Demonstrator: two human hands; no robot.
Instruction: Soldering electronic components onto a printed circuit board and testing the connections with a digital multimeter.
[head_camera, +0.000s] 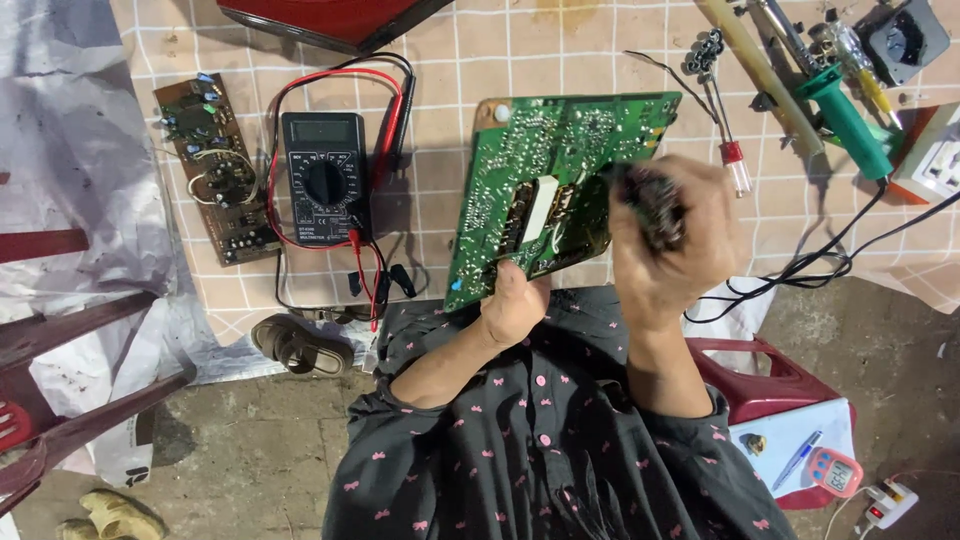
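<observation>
So there's a big green circuit board (555, 180) held up tilted over the near edge of the checked cloth (480, 60), solder side facing the camera. The left hand (515, 305) pinches its near bottom edge, fingers closed on the board. The right hand (665, 235) is curled around a dark brush-like thing (655, 205) that's pressed against the board's right side; it's blurred, so can't say exactly what it is, but the hand is definitely closed on it.

Left of the board sits a black multimeter (323, 178) with red and black leads (385, 110) looped around it, and further left a smaller brown circuit board (215, 170) lies flat. Far right there's a green-handled soldering iron (845, 115) plus a small red-capped tool (733, 160) just beside the right hand. Near right, a red plastic stool (770, 375) has a pen (797, 458) and white paper (785, 430) on it, and a sandal (298, 343) sits on the floor near left
</observation>
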